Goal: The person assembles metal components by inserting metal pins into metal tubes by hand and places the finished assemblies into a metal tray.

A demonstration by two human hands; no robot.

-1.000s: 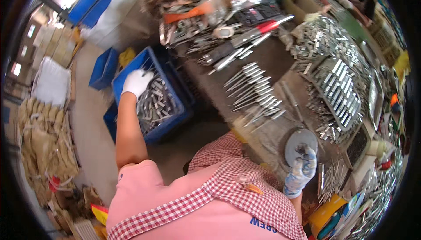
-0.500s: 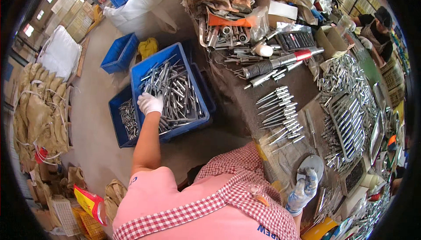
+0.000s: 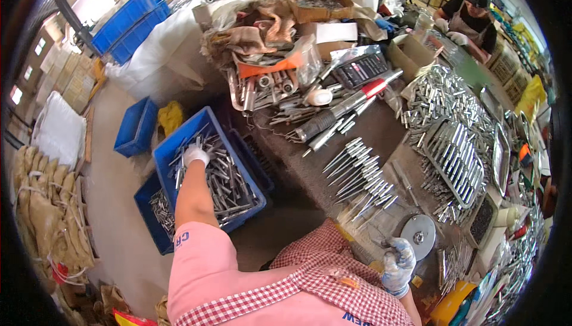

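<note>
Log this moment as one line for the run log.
left hand: in blue bin on metal rods | right hand: gloved, beside round metal disc

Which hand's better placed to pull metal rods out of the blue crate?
Left. The left hand is already down among the rods in the blue crate; the right hand is over at the table.

The gloved left hand [image 3: 195,155] reaches down into a blue crate [image 3: 179,147] of metal rods [image 3: 229,186] standing on the floor beside the bench [image 3: 333,165]. The gloved right hand [image 3: 398,264] rests at the bench edge, curled, perhaps around something small, just beside a round metal disc [image 3: 418,236].
</note>
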